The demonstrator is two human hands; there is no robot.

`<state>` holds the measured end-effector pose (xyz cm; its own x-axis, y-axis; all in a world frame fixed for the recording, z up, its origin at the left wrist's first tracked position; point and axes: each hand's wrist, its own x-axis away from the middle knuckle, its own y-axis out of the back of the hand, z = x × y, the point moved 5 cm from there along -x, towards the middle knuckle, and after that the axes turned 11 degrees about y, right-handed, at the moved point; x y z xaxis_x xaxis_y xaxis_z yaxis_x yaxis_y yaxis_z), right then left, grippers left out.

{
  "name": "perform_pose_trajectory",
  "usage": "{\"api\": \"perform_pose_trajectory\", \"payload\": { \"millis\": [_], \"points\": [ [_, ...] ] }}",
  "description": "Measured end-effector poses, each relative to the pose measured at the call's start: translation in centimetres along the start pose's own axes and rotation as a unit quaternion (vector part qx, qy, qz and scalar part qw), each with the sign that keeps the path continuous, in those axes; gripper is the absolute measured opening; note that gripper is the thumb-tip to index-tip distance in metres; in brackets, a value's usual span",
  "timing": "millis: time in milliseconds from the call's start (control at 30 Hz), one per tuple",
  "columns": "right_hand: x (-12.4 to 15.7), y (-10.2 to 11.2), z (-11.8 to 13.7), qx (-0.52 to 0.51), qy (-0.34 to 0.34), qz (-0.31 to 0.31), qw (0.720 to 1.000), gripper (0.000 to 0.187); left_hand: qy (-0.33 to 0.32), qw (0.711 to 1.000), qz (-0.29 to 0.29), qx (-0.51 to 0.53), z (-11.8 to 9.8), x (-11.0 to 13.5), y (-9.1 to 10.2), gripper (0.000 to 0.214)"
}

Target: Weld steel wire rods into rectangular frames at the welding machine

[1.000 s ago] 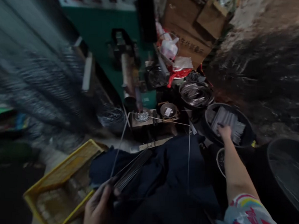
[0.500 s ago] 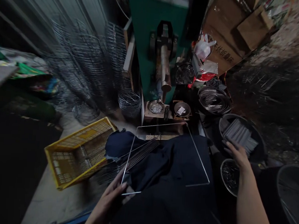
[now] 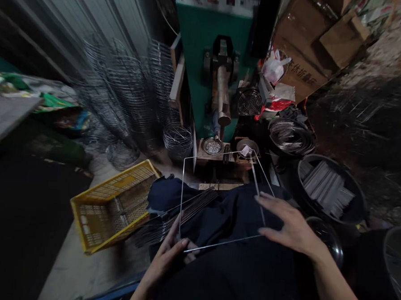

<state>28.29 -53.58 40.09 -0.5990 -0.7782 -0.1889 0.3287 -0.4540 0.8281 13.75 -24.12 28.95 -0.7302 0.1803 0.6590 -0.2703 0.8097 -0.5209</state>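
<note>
A thin rectangular wire frame (image 3: 182, 189) is held up over dark cloth across my lap. My left hand (image 3: 173, 249) pinches its lower left corner between thumb and fingers. On the opposite side, my right hand (image 3: 289, 224) has its thumb at the lower right corner and its fingertips on the right side. That side shows as two lines, one thicker and blurred; I cannot tell whether the thicker one is a separate strip. A bundle of loose wire rods (image 3: 194, 208) lies on the cloth behind the frame, near my left hand.
A green machine (image 3: 191, 78) stands ahead, with a dish of small metal pieces (image 3: 212, 146) at its base. A yellow crate (image 3: 111, 176) is on the left, near stacks of wire rings (image 3: 130, 83). To the right, a black basin (image 3: 359, 201) holds grey metal strips (image 3: 328, 186).
My right hand has moved left from beside the basin of strips to the frame. The frame's lower right corner has shifted inward, and the gap along its bottom side no longer shows.
</note>
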Motion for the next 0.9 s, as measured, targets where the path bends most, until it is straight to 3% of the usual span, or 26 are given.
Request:
{"api": "perform_pose_trajectory", "payload": {
  "millis": [233, 400, 500, 633, 767, 900],
  "points": [
    [-2.5, -6.7, 0.4, -0.011, 0.001, 0.070, 0.998, 0.067, -0.014, 0.999, 0.020, -0.021, 0.1, -0.9, -0.1, 0.099],
    [-5.5, -10.4, 3.4, -0.090, 0.074, 0.103, 0.988, 0.075, -0.019, 0.997, 0.074, -0.010, 0.6, -2.5, -1.1, 0.102],
    [-5.4, -10.6, 4.0, -0.100, 0.085, 0.102, 0.986, 0.077, -0.020, 0.996, 0.082, -0.014, 0.5, -2.8, -0.8, 0.101],
    [-3.5, -9.4, 2.5, -0.093, 0.032, 0.092, 0.991, 0.076, -0.050, 0.997, 0.054, -0.040, -0.5, -1.9, -0.3, 0.098],
    [-2.4, -8.9, 1.7, -0.095, 0.004, 0.104, 0.990, 0.080, -0.085, 0.994, 0.042, -0.055, -1.4, -1.0, -0.7, 0.090],
    [-2.2, -9.0, 2.1, -0.077, 0.002, 0.105, 0.992, 0.083, -0.078, 0.995, 0.047, -0.043, -1.3, -0.6, -1.0, 0.092]
  ]
}}
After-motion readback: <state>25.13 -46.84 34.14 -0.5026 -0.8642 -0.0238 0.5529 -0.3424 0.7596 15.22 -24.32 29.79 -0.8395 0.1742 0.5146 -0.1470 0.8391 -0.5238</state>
